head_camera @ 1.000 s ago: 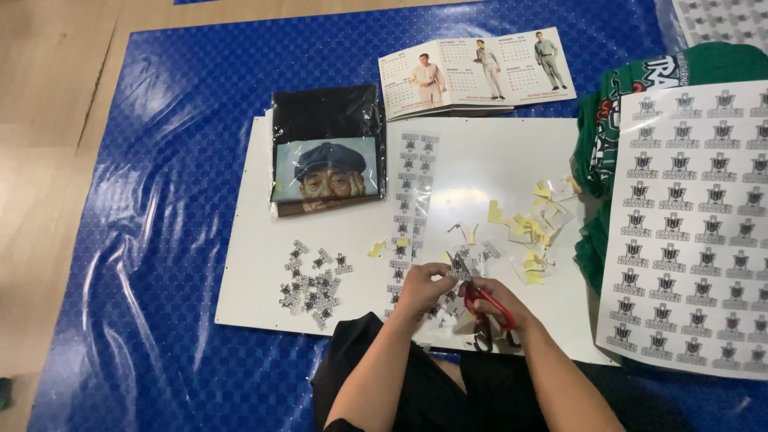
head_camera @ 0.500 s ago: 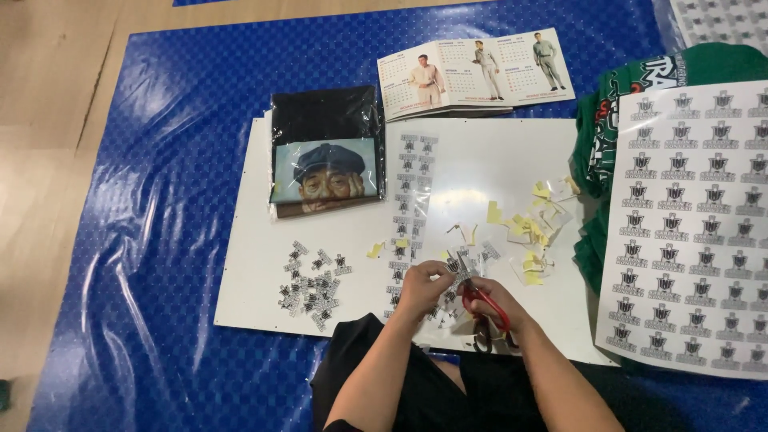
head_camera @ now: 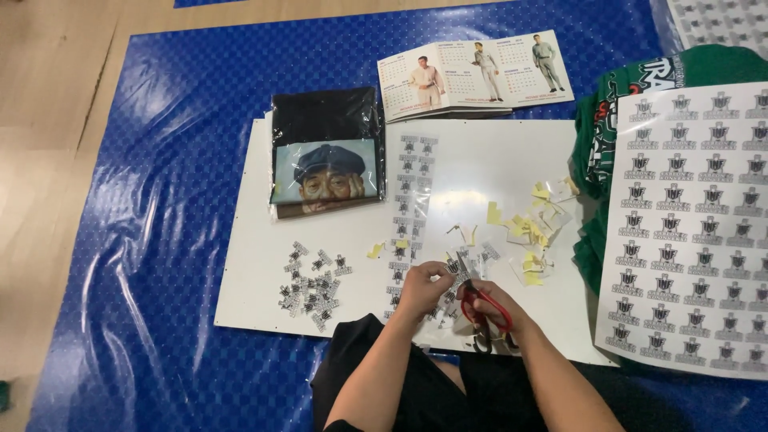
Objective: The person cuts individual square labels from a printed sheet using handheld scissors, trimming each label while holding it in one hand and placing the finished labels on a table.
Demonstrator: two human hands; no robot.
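Stickers are what your hands are busy with, and they come in several sizes across the scene: the big uncut sticker sheet (head_camera: pixel 694 232) lies at your right, overlapping the green folded shirts (head_camera: pixel 596 160) and hanging off the white board (head_camera: pixel 496 172) that serves as your work surface on the blue mat (head_camera: pixel 160 200). A narrower sticker strip (head_camera: pixel 410 204) runs down the middle of the board toward you, probably kept there so the next piece is within easy reach. Above it sits a black packet with a printed portrait (head_camera: pixel 324 152) and an open calendar booklet (head_camera: pixel 472 76), both well apart from your hands and not in the way. Yellowish backing scraps (head_camera: pixel 538 220) are scattered to the right of the strip, seemingly pushed aside as waste, while a pile of cut stickers (head_camera: pixel 314 284) is gathered at the left, kept separate from the trimmings. Close to the board's near edge, your left hand (head_camera: pixel 422 290) pinches a small sticker piece (head_camera: pixel 456 268) between thumb and fingertips, holding it up just above the board so the blades can reach it. Your right hand (head_camera: pixel 492 308) has its fingers closed through the loops of the red-handled scissors (head_camera: pixel 480 308), whose tips point at that piece; loose offcuts lie close around both hands.
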